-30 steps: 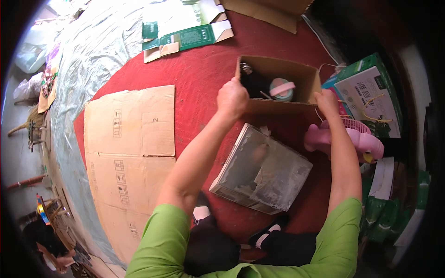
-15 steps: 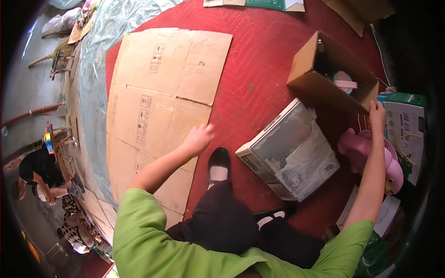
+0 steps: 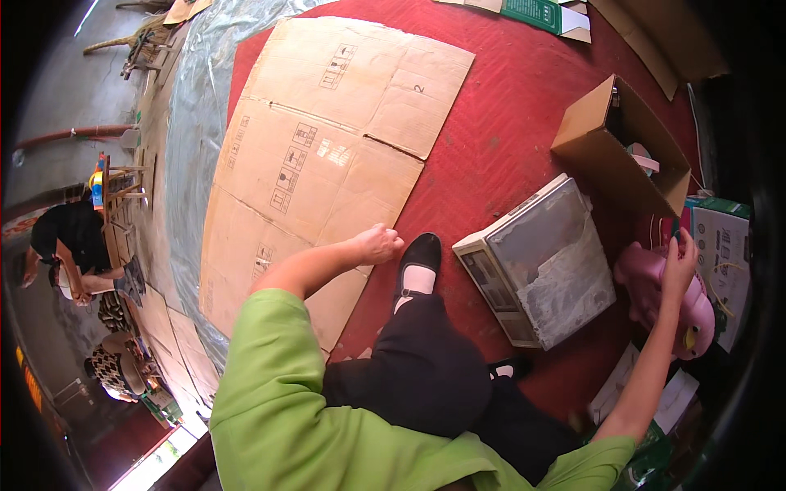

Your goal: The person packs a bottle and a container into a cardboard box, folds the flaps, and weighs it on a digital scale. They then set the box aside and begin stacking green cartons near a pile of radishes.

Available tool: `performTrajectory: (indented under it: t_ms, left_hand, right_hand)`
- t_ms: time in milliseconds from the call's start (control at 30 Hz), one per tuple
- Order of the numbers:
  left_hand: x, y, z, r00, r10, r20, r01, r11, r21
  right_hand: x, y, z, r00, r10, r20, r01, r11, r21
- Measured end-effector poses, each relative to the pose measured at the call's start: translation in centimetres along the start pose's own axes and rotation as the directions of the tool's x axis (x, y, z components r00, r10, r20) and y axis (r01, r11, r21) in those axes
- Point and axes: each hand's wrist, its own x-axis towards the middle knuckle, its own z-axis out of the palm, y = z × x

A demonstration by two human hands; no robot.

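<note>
My left hand (image 3: 380, 244) is loosely closed, with nothing visible in it, above the edge of a flattened cardboard sheet (image 3: 360, 192). My right hand (image 3: 679, 255) is at the right, over a pink plastic animal-shaped thing (image 3: 696, 315). Its finger and thumb stand apart; a small dark patch shows by the fingertips, and I cannot make out what it is. Just beyond that hand stands an open brown carton (image 3: 594, 155) with a pink-and-white item (image 3: 645, 162) inside. A worn grey boxy appliance (image 3: 557, 262) lies on the floor between my hands.
Clear plastic sheeting (image 3: 196, 106) borders the red floor (image 3: 491, 106) on the left. A white-and-green printed box (image 3: 720, 245) stands at the right. Another brown carton (image 3: 647, 41) is at the far right. A person in black (image 3: 70, 237) bends at the far left, beside a wooden chair (image 3: 119, 192).
My right hand has let go of the carton's edge and come down over the pink thing. My left hand's fingers have curled in. The view has shifted, so the floor things appear farther right.
</note>
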Motion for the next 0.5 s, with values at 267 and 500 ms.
performTrajectory:
  t_ms: [267,500]
  left_hand:
    - [1.9,0.0,0.6,0.987,-0.062,0.148,0.068,0.997,-0.036]
    - [2.3,0.6,0.6,0.926,-0.190,0.326,0.235,0.967,-0.104]
  right_hand:
    - [-7.8,-1.0,-3.4,0.998,-0.052,0.025,0.051,0.998,0.024]
    - [-15.3,-6.7,-8.4,0.970,-0.045,0.238,-0.018,0.967,0.255]
